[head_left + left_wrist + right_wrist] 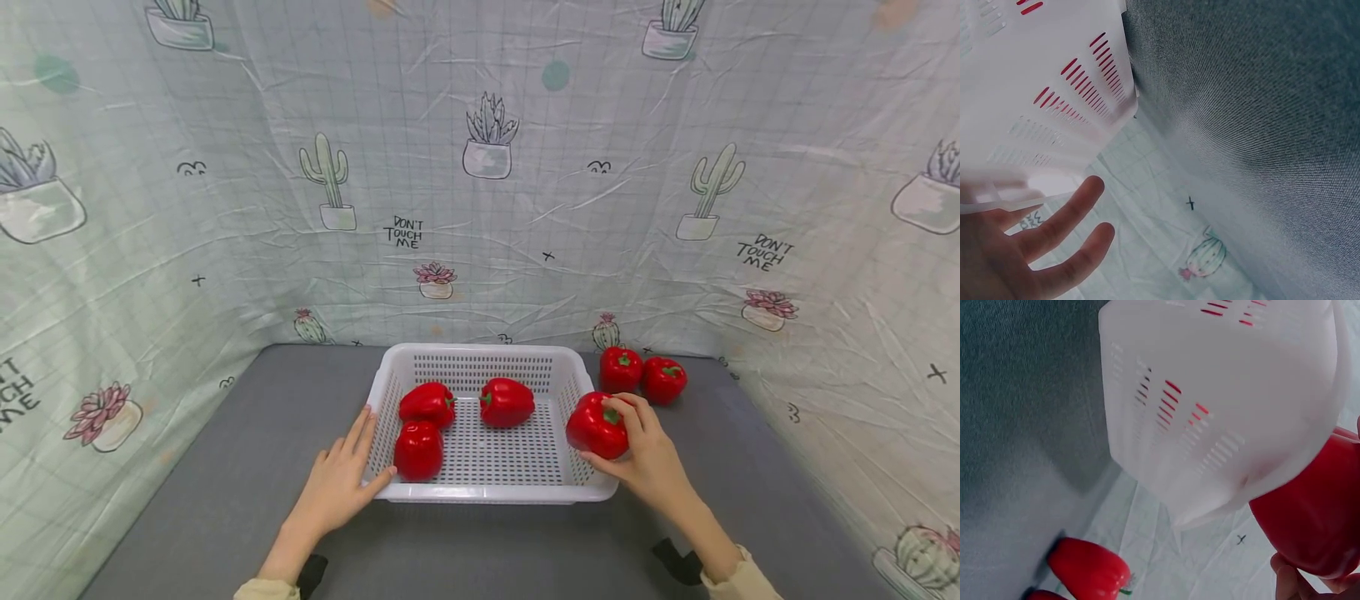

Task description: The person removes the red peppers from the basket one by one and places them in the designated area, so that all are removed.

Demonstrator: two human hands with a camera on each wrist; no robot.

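A white slotted plastic basket [495, 493] stands on the grey table. Inside it, toward the left, lie two red bell peppers, one at the back [426, 405] and one in front [418, 452]; a third bell pepper [507, 403] lies near the middle. My right hand [651, 454] grips another red bell pepper [597, 427] by its side, over the basket's right rim. In the right wrist view this bell pepper [1319, 509] is beside the rim. My left hand [339, 477] rests on the basket's left rim with its fingers extended.
Two more red bell peppers, one nearer the basket [620, 369] and one farther right [663, 380], sit on the table [225, 475] behind my right hand. A pale curtain printed with cacti [487, 250] encloses the back and sides.
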